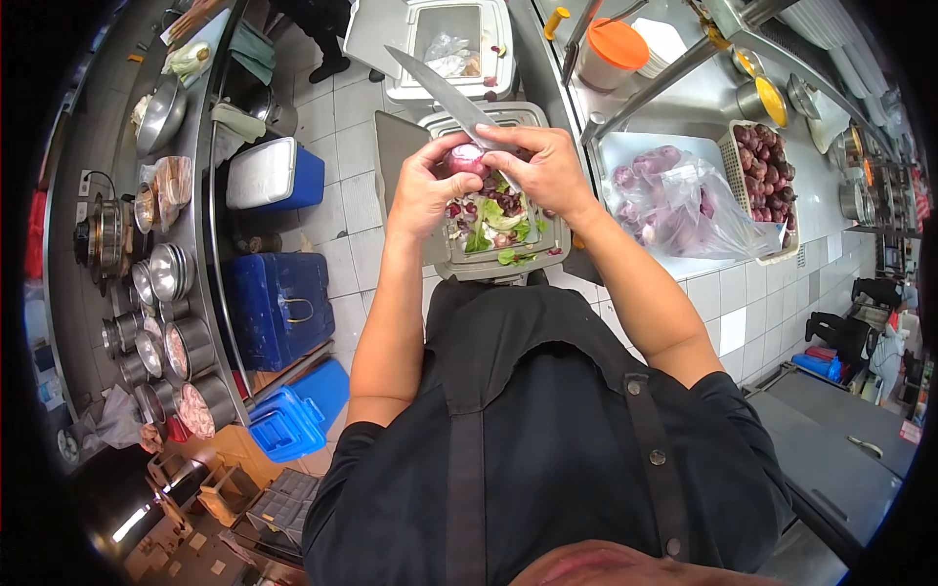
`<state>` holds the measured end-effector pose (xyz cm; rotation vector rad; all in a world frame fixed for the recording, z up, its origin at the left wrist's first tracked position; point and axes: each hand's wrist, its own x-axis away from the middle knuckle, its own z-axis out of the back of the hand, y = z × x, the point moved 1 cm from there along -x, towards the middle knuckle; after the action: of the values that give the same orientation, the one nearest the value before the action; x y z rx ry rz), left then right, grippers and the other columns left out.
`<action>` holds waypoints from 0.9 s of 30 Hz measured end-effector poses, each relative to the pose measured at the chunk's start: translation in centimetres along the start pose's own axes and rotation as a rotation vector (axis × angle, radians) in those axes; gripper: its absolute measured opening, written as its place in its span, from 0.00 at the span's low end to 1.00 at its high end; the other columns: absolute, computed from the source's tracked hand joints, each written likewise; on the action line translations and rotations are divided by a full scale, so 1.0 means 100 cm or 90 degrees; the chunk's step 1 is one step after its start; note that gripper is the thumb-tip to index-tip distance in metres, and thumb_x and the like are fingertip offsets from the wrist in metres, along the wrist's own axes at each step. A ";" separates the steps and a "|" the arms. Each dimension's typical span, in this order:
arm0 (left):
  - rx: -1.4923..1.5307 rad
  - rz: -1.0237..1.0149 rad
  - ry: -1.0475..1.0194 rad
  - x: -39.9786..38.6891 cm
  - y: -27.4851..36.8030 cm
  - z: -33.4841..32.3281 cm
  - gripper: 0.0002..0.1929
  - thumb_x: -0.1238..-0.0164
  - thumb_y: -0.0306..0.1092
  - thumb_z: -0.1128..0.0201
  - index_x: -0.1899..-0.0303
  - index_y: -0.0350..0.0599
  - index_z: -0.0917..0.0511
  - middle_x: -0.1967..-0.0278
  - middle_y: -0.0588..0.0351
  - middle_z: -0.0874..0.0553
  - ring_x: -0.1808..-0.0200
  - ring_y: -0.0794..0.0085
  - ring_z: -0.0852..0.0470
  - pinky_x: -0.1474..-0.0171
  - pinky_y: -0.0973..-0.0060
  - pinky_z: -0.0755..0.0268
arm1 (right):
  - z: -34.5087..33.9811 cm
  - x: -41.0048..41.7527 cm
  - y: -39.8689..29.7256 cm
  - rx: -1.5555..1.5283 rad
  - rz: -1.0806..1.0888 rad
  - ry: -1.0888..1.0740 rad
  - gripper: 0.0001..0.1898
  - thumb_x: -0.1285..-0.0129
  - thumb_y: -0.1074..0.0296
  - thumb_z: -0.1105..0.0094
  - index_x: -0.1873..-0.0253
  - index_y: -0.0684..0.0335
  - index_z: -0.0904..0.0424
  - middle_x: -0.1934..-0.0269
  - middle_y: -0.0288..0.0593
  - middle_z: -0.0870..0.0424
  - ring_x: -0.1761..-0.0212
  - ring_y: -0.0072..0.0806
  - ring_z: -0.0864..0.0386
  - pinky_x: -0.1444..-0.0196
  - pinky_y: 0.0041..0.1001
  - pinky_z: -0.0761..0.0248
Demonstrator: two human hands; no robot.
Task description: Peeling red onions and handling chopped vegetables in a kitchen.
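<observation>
Between the thumb and fingers of my left hand (427, 184) is a red onion (466, 160), with a pale patch on its upper side. My right hand (544, 167) grips a chef's knife (440, 89); its long blade points up and to the left, away from me. The right thumb is at the onion's side. Both hands are above an open grey waste bin (558, 253) that holds green leaves (492, 216) and purple scraps. The knife's handle is mostly hidden in my right hand.
A second bin (506, 15) stands beyond. On the right counter, a plastic bag of purple onions (678, 198) lies on a white board beside a basket of red onions (766, 165). Metal pots (192, 351) line the left bench. A person's leg (311, 33) shows at the top.
</observation>
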<state>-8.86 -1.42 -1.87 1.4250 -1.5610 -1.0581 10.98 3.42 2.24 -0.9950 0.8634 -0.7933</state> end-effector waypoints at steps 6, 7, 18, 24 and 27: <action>-0.051 0.030 -0.025 -0.006 0.005 0.001 0.35 0.43 0.33 0.17 0.35 0.33 0.23 0.53 0.54 0.09 0.54 0.74 0.10 0.55 0.80 0.21 | 0.001 -0.003 0.001 -0.095 -0.025 -0.003 0.16 0.36 0.75 0.28 0.43 0.65 0.10 0.54 0.48 0.06 0.55 0.23 0.09 0.49 0.25 0.17; -0.056 0.024 -0.026 -0.005 0.006 0.001 0.35 0.43 0.33 0.17 0.35 0.33 0.23 0.54 0.54 0.09 0.55 0.75 0.10 0.57 0.81 0.22 | 0.001 -0.002 0.001 -0.097 -0.031 -0.006 0.16 0.36 0.76 0.29 0.43 0.66 0.11 0.55 0.47 0.06 0.55 0.22 0.09 0.50 0.24 0.17; 0.131 0.016 0.088 0.007 0.004 0.002 0.22 0.30 0.39 0.27 0.40 0.43 0.23 0.59 0.59 0.15 0.65 0.79 0.20 0.67 0.79 0.27 | -0.007 -0.001 -0.030 0.003 0.016 0.066 0.18 0.37 0.77 0.27 0.42 0.64 0.11 0.53 0.47 0.06 0.57 0.22 0.11 0.51 0.22 0.19; 0.413 0.081 -0.018 0.006 0.001 0.008 0.23 0.20 0.40 0.45 0.31 0.38 0.28 0.52 0.52 0.15 0.60 0.69 0.19 0.64 0.74 0.26 | -0.010 -0.004 -0.015 -0.005 -0.020 0.070 0.20 0.38 0.71 0.25 0.40 0.59 0.11 0.56 0.48 0.06 0.62 0.23 0.11 0.56 0.24 0.21; 0.425 0.046 -0.053 -0.006 0.002 0.012 0.23 0.20 0.40 0.45 0.31 0.38 0.27 0.50 0.51 0.14 0.60 0.68 0.18 0.63 0.73 0.25 | -0.009 -0.006 -0.021 0.037 -0.030 0.092 0.21 0.39 0.69 0.24 0.40 0.58 0.11 0.56 0.48 0.07 0.64 0.23 0.12 0.57 0.25 0.21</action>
<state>-10.00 -0.75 -2.10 1.7434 -2.1292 -0.5697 9.63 2.90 4.02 -0.9176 0.9383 -0.9352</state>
